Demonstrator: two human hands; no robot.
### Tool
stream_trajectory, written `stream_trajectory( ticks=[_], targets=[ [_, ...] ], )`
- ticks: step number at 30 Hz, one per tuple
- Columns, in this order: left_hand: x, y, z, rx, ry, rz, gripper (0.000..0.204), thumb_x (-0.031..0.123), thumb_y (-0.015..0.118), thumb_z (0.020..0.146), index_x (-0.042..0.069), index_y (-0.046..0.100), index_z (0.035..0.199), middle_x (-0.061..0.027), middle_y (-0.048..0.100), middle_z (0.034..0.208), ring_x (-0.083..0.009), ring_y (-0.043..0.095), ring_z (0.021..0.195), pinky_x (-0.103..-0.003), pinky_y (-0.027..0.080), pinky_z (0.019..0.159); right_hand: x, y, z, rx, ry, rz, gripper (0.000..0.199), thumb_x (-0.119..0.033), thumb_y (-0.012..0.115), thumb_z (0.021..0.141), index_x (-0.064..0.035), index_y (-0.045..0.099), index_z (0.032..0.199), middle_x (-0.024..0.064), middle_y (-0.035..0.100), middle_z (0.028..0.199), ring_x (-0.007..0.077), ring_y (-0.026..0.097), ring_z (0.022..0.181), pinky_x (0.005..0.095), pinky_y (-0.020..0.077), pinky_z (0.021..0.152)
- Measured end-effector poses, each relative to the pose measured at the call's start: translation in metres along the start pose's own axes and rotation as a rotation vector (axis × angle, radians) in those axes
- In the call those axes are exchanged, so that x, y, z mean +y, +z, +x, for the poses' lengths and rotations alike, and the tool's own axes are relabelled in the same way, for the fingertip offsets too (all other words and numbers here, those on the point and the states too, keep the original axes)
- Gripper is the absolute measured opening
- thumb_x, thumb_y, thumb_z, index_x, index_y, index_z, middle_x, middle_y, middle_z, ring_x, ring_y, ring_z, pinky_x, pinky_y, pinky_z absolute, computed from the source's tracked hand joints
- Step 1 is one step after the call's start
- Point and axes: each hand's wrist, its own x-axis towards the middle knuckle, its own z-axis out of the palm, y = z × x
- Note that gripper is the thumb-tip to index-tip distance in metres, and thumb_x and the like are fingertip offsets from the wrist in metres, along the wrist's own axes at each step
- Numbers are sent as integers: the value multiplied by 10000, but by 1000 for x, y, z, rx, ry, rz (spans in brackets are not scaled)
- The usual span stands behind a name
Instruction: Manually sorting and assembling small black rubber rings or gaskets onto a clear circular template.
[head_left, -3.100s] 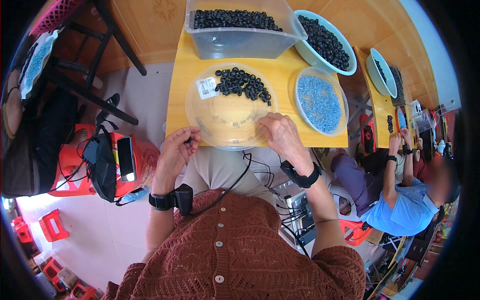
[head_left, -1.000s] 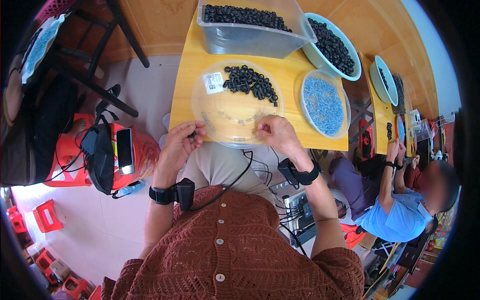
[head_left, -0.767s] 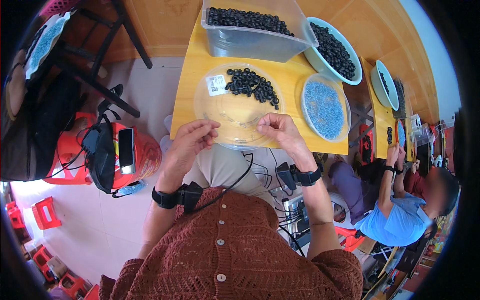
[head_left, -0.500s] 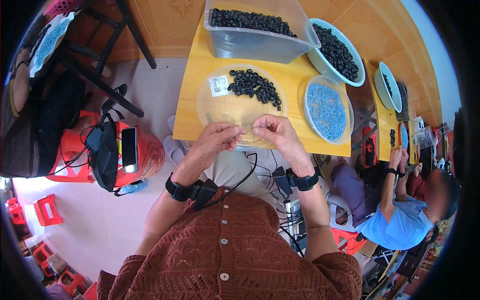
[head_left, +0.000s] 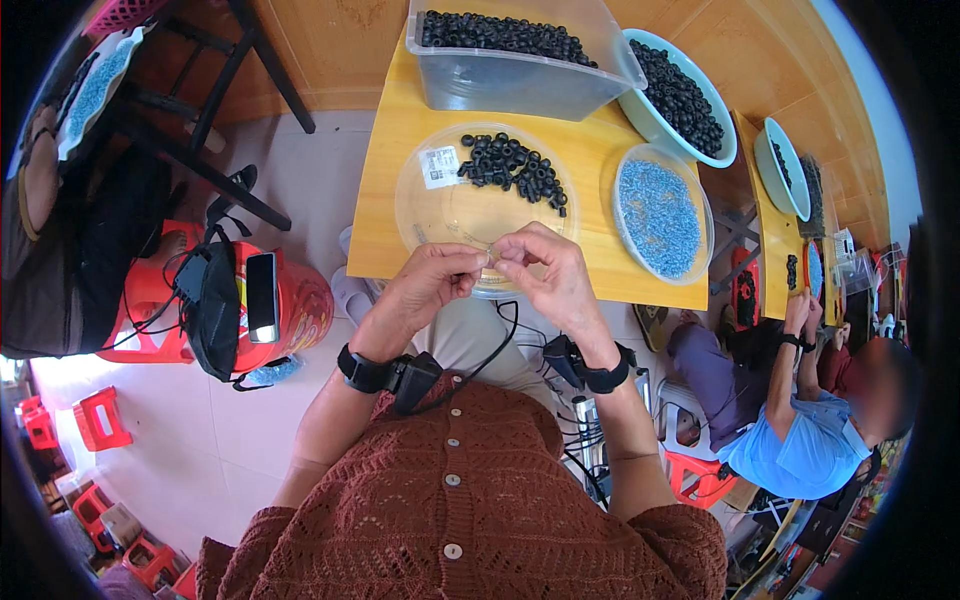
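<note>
Fingertips of the left hand (head_left: 432, 283) and right hand (head_left: 545, 272) meet, pinched on something too small to identify, over the near rim of the clear plate (head_left: 420, 215). Black rings (head_left: 512, 168) lie heaped on its far side. Keeping the pinch above the plate should catch any drop.

A yellow wooden table (head_left: 400, 200) stands on a pale tiled floor (head_left: 300, 200). Left of the table sit red plastic stools (head_left: 100, 415). Beyond it runs a wooden wall (head_left: 330, 40).
</note>
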Motion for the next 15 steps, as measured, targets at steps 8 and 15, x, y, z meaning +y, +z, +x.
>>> stream_trajectory(
  ticks=[8, 15],
  targets=[
    [-7, -6, 3, 11, 21, 64, 136, 155, 620, 794, 27, 651, 827, 37, 505, 633, -44, 433, 569, -173, 344, 531, -2, 8, -5, 44, -266, -363, 186, 1, 635, 685, 11, 594, 866, 119, 535, 795, 287, 572, 715, 332, 470, 641],
    [12, -9, -14, 123, 85, 55, 214, 177, 580, 833, -7, 651, 915, 33, 515, 661, -40, 442, 584, -171, 363, 545, 6, -21, 4, 226, -167, -346, 113, -12, 633, 696, 30, 623, 800, 135, 581, 741, 289, 583, 643, 320, 477, 590]
  ],
)
